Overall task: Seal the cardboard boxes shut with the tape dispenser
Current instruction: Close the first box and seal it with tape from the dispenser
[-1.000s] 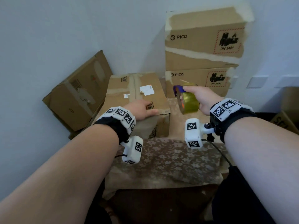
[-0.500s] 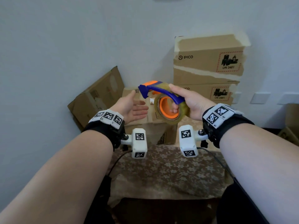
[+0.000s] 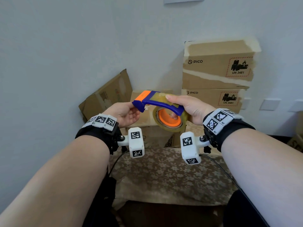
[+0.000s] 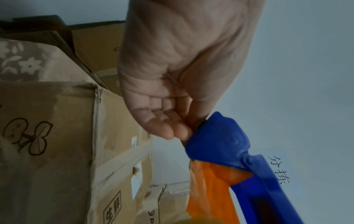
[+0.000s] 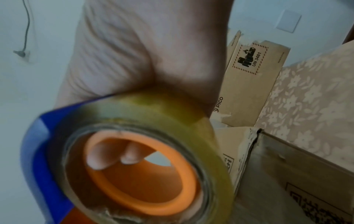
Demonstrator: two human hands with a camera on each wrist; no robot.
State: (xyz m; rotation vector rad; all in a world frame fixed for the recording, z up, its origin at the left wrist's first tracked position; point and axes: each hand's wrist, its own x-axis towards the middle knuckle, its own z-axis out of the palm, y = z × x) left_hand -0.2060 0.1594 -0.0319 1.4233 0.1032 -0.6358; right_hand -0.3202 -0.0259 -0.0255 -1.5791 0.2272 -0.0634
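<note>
Blue-and-orange tape dispenser [image 3: 157, 104], yellowish tape roll [image 3: 170, 123], beige floral cloth [image 3: 164, 174]

Smooth blue and orange plastic is seen on the tape dispenser [image 3: 158, 104]; glossy yellowish tape [image 5: 162, 109]; matt corrugated cardboard boxes [image 3: 216, 69]; patterned cloth [image 3: 172, 174] at six o'clock.

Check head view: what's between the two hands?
The tape dispenser spans the gap in the head view: left hand pinches its blue-and-orange nose end, right hand holds the roll end. Behind it stands a cardboard box.
</note>
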